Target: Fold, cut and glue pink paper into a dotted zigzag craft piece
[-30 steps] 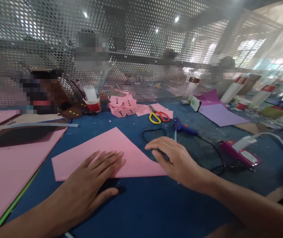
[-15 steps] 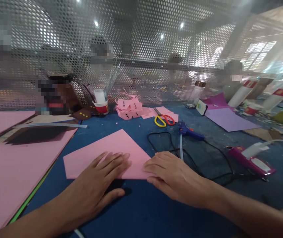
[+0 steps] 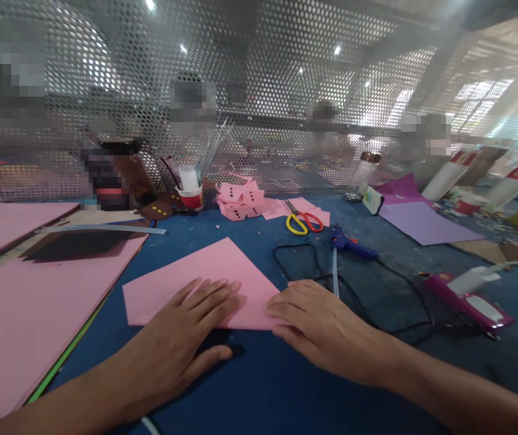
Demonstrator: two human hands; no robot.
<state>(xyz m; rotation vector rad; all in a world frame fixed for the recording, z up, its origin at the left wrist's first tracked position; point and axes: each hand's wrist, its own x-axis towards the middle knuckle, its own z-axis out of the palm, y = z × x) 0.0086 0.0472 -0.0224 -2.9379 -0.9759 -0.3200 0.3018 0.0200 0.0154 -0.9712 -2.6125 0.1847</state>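
A folded sheet of pink paper (image 3: 226,266) lies on the blue tabletop in front of me, its folded edge towards me and a peak pointing away. My left hand (image 3: 195,326) rests flat on it, fingers stretched out and thumb spread off the near edge. At the sheet's right corner, my right hand (image 3: 317,326) has its fingers together on top, with the thumb close by at the near edge. That corner is hidden under the fingers.
Large pink sheets (image 3: 50,314) are stacked at left, with a clear glue stick (image 3: 104,229) across them. Beyond lie scissors (image 3: 304,222) and pink cutouts (image 3: 240,199). To the right are a blue glue gun (image 3: 353,244) with its cord, a purple power strip (image 3: 467,302) and purple paper (image 3: 426,220).
The whole view has shifted slightly, so everything sits a little further right and lower. Both hands keep their places on the pink paper.
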